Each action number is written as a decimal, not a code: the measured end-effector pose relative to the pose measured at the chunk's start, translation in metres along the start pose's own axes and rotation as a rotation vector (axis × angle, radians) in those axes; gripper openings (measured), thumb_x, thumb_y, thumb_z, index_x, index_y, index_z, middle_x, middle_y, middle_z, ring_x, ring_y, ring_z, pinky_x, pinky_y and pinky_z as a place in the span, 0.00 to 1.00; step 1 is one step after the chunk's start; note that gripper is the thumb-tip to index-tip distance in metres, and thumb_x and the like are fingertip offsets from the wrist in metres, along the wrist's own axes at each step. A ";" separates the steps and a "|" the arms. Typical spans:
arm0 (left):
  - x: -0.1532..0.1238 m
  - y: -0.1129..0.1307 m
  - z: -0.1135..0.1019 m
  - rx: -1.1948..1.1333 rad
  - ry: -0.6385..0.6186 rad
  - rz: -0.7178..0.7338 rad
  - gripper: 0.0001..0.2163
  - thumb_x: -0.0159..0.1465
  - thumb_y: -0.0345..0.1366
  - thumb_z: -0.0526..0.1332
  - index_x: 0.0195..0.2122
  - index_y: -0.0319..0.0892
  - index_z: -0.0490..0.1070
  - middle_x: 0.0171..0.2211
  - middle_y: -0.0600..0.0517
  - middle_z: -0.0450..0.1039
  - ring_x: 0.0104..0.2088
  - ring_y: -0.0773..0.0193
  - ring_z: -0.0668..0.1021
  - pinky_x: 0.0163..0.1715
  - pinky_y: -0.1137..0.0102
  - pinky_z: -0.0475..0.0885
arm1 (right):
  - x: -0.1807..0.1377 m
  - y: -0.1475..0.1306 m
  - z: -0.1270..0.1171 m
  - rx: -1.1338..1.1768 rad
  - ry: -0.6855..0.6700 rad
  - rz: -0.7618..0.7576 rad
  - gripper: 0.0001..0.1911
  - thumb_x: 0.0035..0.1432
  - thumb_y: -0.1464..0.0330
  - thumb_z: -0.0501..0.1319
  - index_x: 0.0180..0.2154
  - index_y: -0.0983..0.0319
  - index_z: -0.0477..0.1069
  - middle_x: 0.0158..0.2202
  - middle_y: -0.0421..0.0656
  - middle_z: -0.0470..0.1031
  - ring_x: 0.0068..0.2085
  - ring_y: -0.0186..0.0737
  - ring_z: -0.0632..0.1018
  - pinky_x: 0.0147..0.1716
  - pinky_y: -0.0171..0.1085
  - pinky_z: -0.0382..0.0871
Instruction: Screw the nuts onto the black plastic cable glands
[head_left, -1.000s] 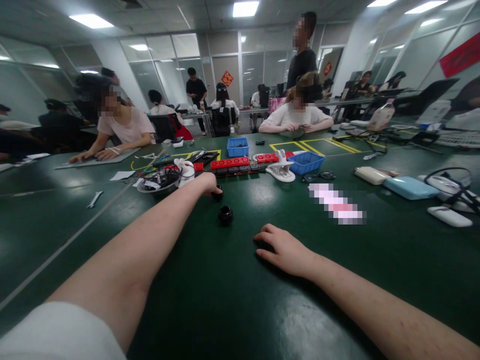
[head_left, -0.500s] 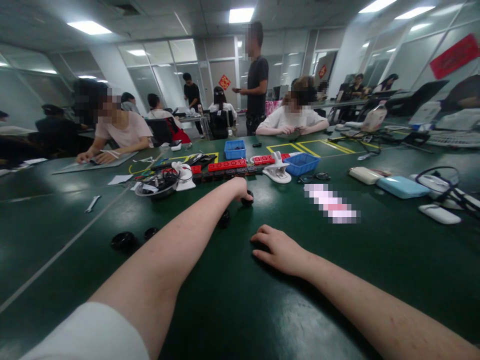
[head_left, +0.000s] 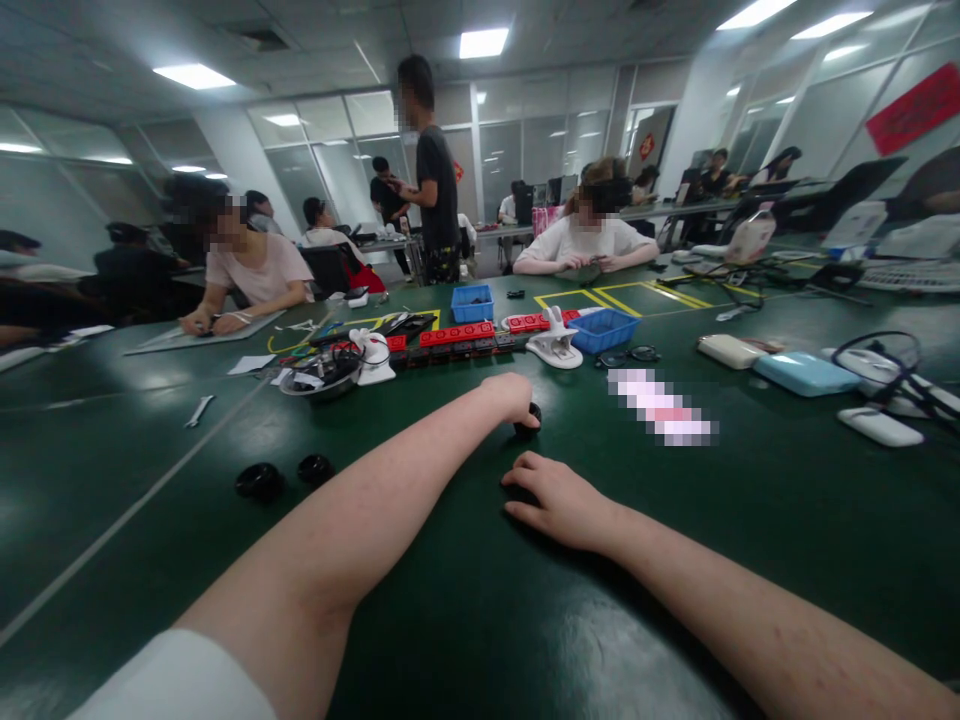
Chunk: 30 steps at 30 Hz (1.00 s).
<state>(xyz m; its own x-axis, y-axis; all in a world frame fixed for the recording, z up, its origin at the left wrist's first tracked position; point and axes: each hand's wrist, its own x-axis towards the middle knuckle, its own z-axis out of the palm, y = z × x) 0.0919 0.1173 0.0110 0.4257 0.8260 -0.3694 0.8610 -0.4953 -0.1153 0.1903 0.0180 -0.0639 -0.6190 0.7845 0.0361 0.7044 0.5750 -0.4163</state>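
My left hand [head_left: 510,400] reaches out over the green table [head_left: 450,600], its fingers closed on a small round black part [head_left: 529,420]. The part is half hidden by the fingers, and I cannot tell whether it touches the tabletop. Closer to me, my right hand [head_left: 551,498] rests on the table, thumb and fingers apart, with nothing seen in it. To the left of my left forearm lie two glossy black ring-shaped parts, a larger one [head_left: 259,482] and a smaller one [head_left: 315,470].
Across the table stand red and black strips [head_left: 461,338], a white clip stand [head_left: 555,340], blue bins [head_left: 604,328] and a bowl of cables [head_left: 322,378]. A wrench [head_left: 200,411] lies left; a light-blue case [head_left: 805,373] sits right. Co-workers sit opposite.
My left hand has moved right and nearer to me with the black part. A black part formerly seen beside my forearm is out of sight. My right hand has stayed put.
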 end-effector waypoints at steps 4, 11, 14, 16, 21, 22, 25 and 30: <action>-0.010 0.005 0.004 0.019 0.012 0.022 0.11 0.64 0.37 0.55 0.47 0.41 0.65 0.47 0.47 0.67 0.42 0.60 0.73 0.41 0.61 0.70 | -0.001 0.000 0.001 -0.002 0.008 -0.008 0.18 0.56 0.62 0.55 0.46 0.63 0.69 0.43 0.48 0.66 0.42 0.41 0.71 0.44 0.40 0.65; -0.033 0.012 0.012 0.035 0.016 0.048 0.11 0.64 0.38 0.56 0.46 0.40 0.66 0.46 0.47 0.67 0.42 0.60 0.73 0.40 0.61 0.70 | 0.000 0.003 0.004 -0.006 0.015 -0.037 0.18 0.56 0.63 0.56 0.46 0.64 0.69 0.43 0.48 0.67 0.46 0.44 0.69 0.47 0.41 0.63; -0.042 0.013 0.014 0.039 0.019 0.042 0.12 0.64 0.38 0.56 0.46 0.40 0.66 0.46 0.47 0.67 0.42 0.59 0.73 0.40 0.60 0.70 | 0.000 0.002 0.005 -0.005 0.009 -0.061 0.18 0.56 0.63 0.55 0.46 0.63 0.69 0.43 0.48 0.68 0.46 0.44 0.69 0.48 0.41 0.62; -0.046 0.013 0.015 0.040 0.021 0.035 0.12 0.64 0.38 0.56 0.46 0.40 0.66 0.46 0.47 0.67 0.42 0.59 0.73 0.41 0.60 0.70 | 0.000 0.000 0.005 -0.003 0.001 -0.073 0.18 0.56 0.63 0.55 0.46 0.63 0.69 0.43 0.48 0.68 0.46 0.43 0.69 0.48 0.41 0.63; -0.049 0.015 0.015 0.042 0.019 0.005 0.12 0.64 0.38 0.56 0.47 0.40 0.65 0.46 0.47 0.67 0.42 0.59 0.73 0.40 0.60 0.70 | -0.003 -0.005 0.005 0.006 -0.016 -0.071 0.18 0.56 0.62 0.55 0.46 0.63 0.69 0.43 0.48 0.68 0.45 0.44 0.70 0.46 0.41 0.64; -0.049 0.016 0.014 0.042 0.016 0.001 0.12 0.64 0.38 0.56 0.47 0.40 0.65 0.46 0.47 0.67 0.42 0.59 0.73 0.40 0.60 0.70 | -0.003 -0.005 0.005 0.009 -0.020 -0.068 0.18 0.56 0.62 0.55 0.46 0.63 0.69 0.43 0.48 0.68 0.45 0.44 0.70 0.46 0.41 0.64; -0.049 0.017 0.014 0.040 0.011 -0.009 0.12 0.64 0.38 0.56 0.47 0.40 0.65 0.46 0.47 0.67 0.42 0.60 0.73 0.40 0.61 0.70 | -0.004 -0.006 0.004 0.019 -0.035 -0.061 0.18 0.55 0.61 0.55 0.46 0.63 0.69 0.43 0.48 0.69 0.44 0.44 0.71 0.46 0.42 0.64; -0.047 0.018 0.013 0.040 0.010 -0.032 0.11 0.64 0.38 0.56 0.46 0.40 0.66 0.46 0.47 0.67 0.42 0.60 0.73 0.40 0.61 0.70 | -0.005 -0.008 0.002 0.032 -0.046 -0.054 0.18 0.55 0.62 0.56 0.46 0.63 0.70 0.43 0.49 0.69 0.45 0.44 0.70 0.46 0.42 0.64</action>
<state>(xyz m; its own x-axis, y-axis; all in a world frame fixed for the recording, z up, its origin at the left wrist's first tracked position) 0.0838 0.0658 0.0140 0.4011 0.8442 -0.3555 0.8625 -0.4788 -0.1638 0.1871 0.0095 -0.0624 -0.6715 0.7408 0.0180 0.6587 0.6078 -0.4435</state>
